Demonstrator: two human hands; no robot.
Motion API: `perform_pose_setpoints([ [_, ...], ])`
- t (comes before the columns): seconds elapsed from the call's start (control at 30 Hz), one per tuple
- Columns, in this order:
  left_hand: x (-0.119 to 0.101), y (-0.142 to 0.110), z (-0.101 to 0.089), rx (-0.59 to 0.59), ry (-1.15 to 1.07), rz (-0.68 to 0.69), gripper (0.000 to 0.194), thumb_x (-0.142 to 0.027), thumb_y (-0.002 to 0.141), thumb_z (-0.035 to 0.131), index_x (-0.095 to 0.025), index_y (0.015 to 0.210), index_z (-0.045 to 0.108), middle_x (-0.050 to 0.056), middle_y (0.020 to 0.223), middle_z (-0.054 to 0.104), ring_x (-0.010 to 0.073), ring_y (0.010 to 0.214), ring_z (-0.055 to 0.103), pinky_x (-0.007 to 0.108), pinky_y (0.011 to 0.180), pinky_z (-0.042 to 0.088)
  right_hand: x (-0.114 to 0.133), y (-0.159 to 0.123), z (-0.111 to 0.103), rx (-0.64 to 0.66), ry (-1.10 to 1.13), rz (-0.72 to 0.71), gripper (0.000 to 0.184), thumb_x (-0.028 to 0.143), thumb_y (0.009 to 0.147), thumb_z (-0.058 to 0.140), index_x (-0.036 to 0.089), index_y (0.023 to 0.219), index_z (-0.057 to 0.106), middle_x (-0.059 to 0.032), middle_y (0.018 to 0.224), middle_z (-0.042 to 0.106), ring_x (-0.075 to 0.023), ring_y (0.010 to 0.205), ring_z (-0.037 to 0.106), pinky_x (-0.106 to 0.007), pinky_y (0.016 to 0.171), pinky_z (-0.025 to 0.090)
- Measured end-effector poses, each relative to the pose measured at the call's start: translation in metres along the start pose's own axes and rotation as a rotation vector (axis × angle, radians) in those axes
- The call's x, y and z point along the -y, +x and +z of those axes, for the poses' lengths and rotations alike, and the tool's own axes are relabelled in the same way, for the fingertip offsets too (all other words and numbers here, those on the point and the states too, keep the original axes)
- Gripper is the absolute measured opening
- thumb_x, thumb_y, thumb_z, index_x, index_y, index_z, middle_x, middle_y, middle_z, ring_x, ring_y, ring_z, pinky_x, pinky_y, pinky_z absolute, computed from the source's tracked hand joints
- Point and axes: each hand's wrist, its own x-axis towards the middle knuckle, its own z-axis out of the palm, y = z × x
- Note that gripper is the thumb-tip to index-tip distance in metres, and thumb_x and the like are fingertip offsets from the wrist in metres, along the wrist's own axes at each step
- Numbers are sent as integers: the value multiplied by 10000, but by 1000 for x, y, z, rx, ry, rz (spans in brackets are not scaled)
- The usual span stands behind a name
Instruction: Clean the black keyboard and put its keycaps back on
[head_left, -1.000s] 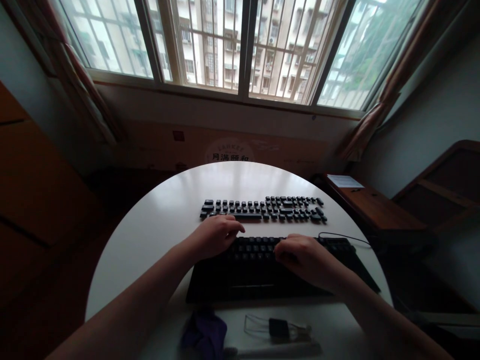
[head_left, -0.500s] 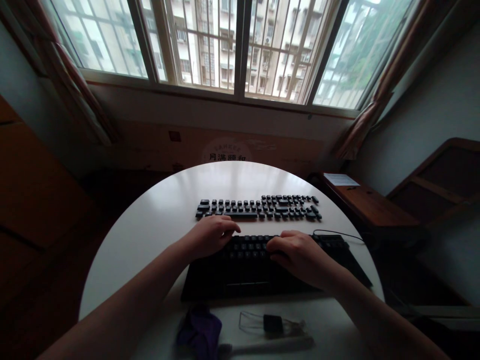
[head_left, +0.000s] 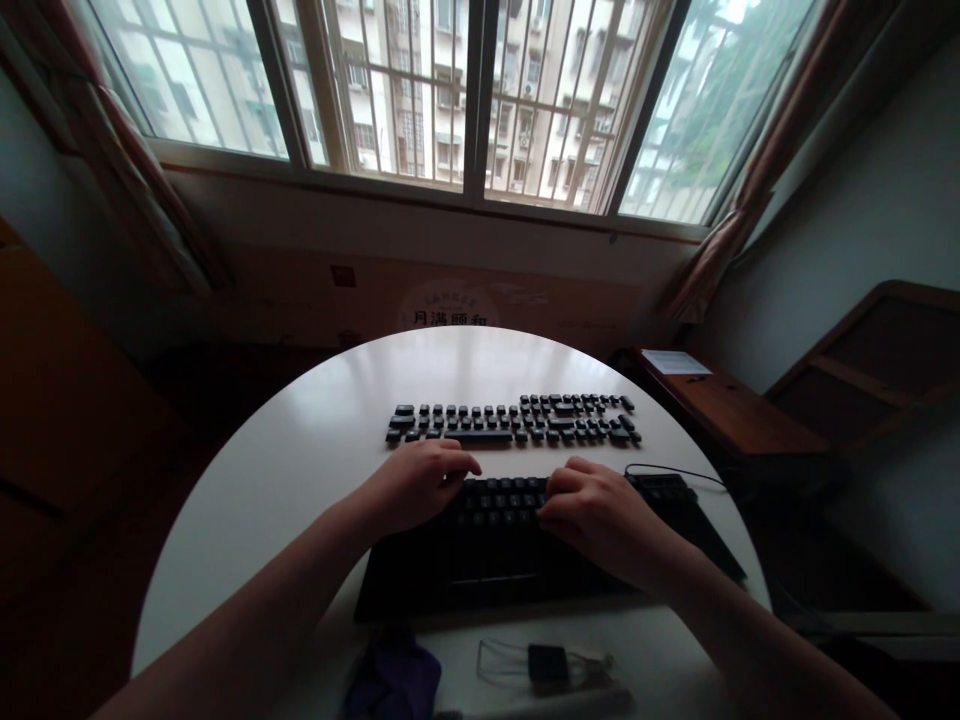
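A black keyboard [head_left: 495,585] lies on the white round table, with rows of keys [head_left: 499,502] showing between my hands and a bare lower part. My left hand [head_left: 429,482] rests over its left side, index finger stretched out along the upper key row and the other fingers bent, partly hidden. At the right end of the visible keys, my right hand [head_left: 589,508] has thumb and fingertips pinched together; what is between them is hidden. Behind the keyboard, loose black keycaps [head_left: 480,437] stand in rows on the table.
Nearest me lie a purple cloth [head_left: 394,678] and a wire tool with a dark block [head_left: 547,662], both blurred. A cable [head_left: 675,468] runs off the right edge of the white table [head_left: 247,490]. Beyond it stands a low wooden table [head_left: 720,400] with paper [head_left: 677,362].
My right hand's fingers have shifted slightly at the right end of the keys, uncovering a little more of the row. My left hand stays nearly still. The view has tilted slightly.
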Motion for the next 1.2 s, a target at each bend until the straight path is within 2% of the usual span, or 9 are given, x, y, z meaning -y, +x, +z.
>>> perform_pose_setpoints([
  [0.17, 0, -1, 1, 0, 19, 11, 300, -114, 833, 536, -257, 1004, 737, 27, 972, 714, 179, 820, 663, 293, 737, 489, 5, -4, -2, 116, 2, 60, 213, 304, 897, 643, 210, 714, 695, -5, 716, 678, -146, 700, 570, -285, 624, 318],
  [0.27, -2, 0, 2, -6, 34, 22, 291, -113, 833, 535, -252, 991, 735, 30, 963, 710, 183, 817, 658, 299, 726, 488, 1, -4, -4, 134, 59, 61, 157, 310, 894, 642, 222, 801, 733, -5, 747, 709, -137, 690, 611, -275, 624, 342],
  [0.37, -5, 1, 3, -27, 39, 27, 290, -104, 830, 536, -247, 983, 735, 37, 945, 703, 188, 825, 647, 306, 728, 489, -11, -6, -7, 47, 137, 63, 143, 302, 904, 618, 242, 905, 747, -2, 799, 724, -137, 721, 635, -262, 648, 382],
  [0.5, -9, 1, 3, -66, 37, 68, 293, -85, 825, 532, -240, 973, 731, 45, 927, 684, 191, 841, 626, 314, 741, 492, -27, -7, -9, -122, 199, 91, 183, 173, 857, 581, 214, 946, 736, -13, 845, 727, -140, 754, 647, -255, 688, 426],
  [0.57, -9, 1, 4, -81, 26, 87, 292, -76, 824, 535, -239, 971, 727, 47, 932, 676, 193, 856, 617, 322, 759, 493, -30, -8, -8, -93, 205, 54, 252, 111, 809, 572, 225, 957, 741, -2, 837, 726, -134, 742, 648, -247, 686, 430],
  [0.7, -7, 2, 7, -92, -1, 102, 291, -58, 822, 543, -238, 969, 718, 44, 946, 666, 199, 896, 607, 341, 802, 491, -26, -6, -5, 64, 196, -42, 340, 76, 771, 574, 271, 982, 756, 15, 827, 728, -122, 717, 647, -232, 652, 414],
  [1.0, -8, 1, 9, -65, -21, 90, 305, -77, 828, 536, -238, 1021, 708, 55, 1006, 664, 219, 949, 594, 379, 843, 493, -18, -5, 1, 81, 93, -46, 346, 76, 765, 560, 271, 984, 744, 9, 835, 727, -138, 721, 637, -249, 639, 397],
  [1.1, -11, 1, 11, -72, -15, 87, 303, -92, 828, 542, -236, 1037, 707, 59, 1013, 665, 224, 960, 591, 392, 865, 493, -17, -6, 1, 40, 67, -59, 298, 92, 771, 576, 249, 964, 740, 5, 796, 717, -136, 691, 633, -248, 631, 401],
  [1.2, -13, 0, 14, -78, -30, 83, 284, -129, 856, 546, -234, 1071, 700, 65, 1041, 662, 227, 978, 590, 408, 887, 490, -27, 5, -8, -142, 90, -15, 252, 131, 842, 552, 229, 976, 742, -15, 836, 728, -133, 733, 648, -243, 684, 437],
])
